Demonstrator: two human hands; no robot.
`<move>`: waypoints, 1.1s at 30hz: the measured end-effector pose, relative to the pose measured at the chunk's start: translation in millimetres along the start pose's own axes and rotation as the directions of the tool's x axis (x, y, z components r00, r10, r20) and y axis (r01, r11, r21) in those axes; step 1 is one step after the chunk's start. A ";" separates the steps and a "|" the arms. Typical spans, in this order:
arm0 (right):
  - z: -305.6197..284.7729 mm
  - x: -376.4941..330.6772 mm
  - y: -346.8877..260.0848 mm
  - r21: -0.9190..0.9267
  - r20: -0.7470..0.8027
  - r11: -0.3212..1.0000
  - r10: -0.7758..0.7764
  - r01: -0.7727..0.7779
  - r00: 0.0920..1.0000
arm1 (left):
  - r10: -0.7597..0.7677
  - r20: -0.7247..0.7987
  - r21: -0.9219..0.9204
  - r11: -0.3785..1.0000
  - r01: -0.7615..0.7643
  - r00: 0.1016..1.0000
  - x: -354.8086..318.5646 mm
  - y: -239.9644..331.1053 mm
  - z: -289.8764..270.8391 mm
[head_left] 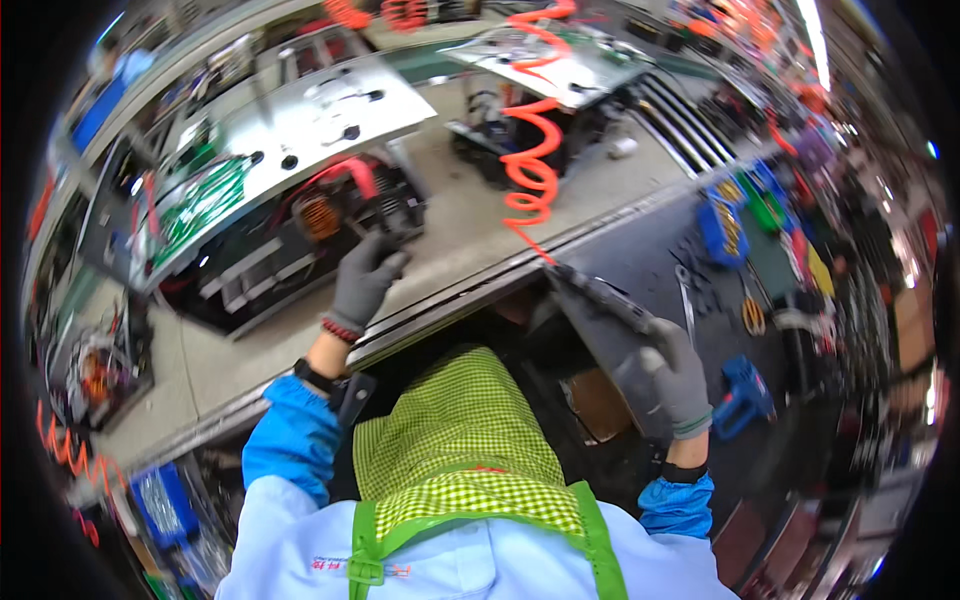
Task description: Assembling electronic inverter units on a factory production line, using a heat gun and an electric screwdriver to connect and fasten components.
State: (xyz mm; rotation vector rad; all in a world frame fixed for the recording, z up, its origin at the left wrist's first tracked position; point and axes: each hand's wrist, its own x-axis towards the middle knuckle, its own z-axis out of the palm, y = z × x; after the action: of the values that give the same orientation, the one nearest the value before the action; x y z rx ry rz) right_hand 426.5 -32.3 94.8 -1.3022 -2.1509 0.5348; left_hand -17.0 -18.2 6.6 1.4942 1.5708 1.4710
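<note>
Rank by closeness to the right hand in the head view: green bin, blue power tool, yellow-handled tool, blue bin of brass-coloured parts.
From the right hand:
1. Blue power tool, just to its right
2. Yellow-handled tool, up and right
3. Blue bin, farther up
4. Green bin, beyond the blue bin, up and right

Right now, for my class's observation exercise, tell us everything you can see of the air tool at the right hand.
The air tool is dark, slender and roughly cylindrical, perhaps metal or hard plastic; blur hides finer detail. Its far end meets the orange coiled hose. It slants from there down and rightward to the gloved right hand, which grips and covers its near end. It appears over the edge of the dark grey work surface; whether it touches that surface, or is running, cannot be told.
</note>
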 end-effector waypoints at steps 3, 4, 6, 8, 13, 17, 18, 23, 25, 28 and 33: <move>-32.2 -71.7 92.3 -0.297 -0.478 0.869 0.224 -0.396 0.849 | -0.090 -0.004 -0.112 0.990 0.089 0.996 11.2 10.5 11.6; -40.0 -92.9 121.6 -0.283 -0.576 0.814 0.280 -0.508 0.768 | -0.079 -0.009 -0.112 0.991 0.078 0.997 14.2 12.1 11.9; -49.0 -141.4 165.3 -0.243 -0.632 0.633 0.472 -0.735 0.615 | -0.132 0.074 -0.146 0.979 0.141 0.989 5.5 17.2 6.6; -56.9 -165.3 187.3 -0.283 -0.545 0.409 0.676 -0.867 0.496 | -0.131 0.106 -0.208 0.966 0.151 0.986 12.7 27.3 14.0; -60.0 -104.7 194.6 -0.370 -0.575 0.186 0.723 -0.910 0.382 | -0.227 0.232 -0.221 0.934 0.279 0.946 5.6 25.3 -7.9; -65.3 -149.7 264.8 -0.102 -0.474 0.270 0.833 -0.957 0.286 | -0.241 0.267 -0.301 0.899 0.318 0.933 13.4 43.4 -4.5; -65.4 -137.4 242.8 0.001 -0.435 0.294 0.861 -0.956 0.264 | -0.230 0.291 -0.299 0.900 0.316 0.929 15.2 28.2 -8.2; -71.0 -166.6 281.1 0.470 -0.407 0.466 0.868 -0.750 0.284 | -0.134 0.206 -0.036 0.989 0.144 0.969 23.4 57.5 0.7; -67.0 -173.3 275.9 0.492 -0.537 0.547 0.803 -0.678 0.258 | -0.140 0.231 -0.047 0.987 0.155 0.963 21.2 53.8 -3.7; -66.2 -160.1 234.3 0.670 -0.564 0.612 0.788 -0.420 0.247 | -0.135 0.125 -0.375 0.911 0.173 0.983 3.2 48.4 2.6; -54.5 -106.9 136.1 0.635 -0.695 0.757 0.647 -0.156 0.314 | -0.232 -0.196 -0.481 0.869 0.113 0.953 -5.0 35.8 33.8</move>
State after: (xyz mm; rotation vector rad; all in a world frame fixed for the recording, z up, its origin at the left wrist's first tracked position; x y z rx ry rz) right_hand 592.0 -64.2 27.9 -1.3884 -0.6733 0.3561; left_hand 27.5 -18.2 28.4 0.8963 1.3098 1.8192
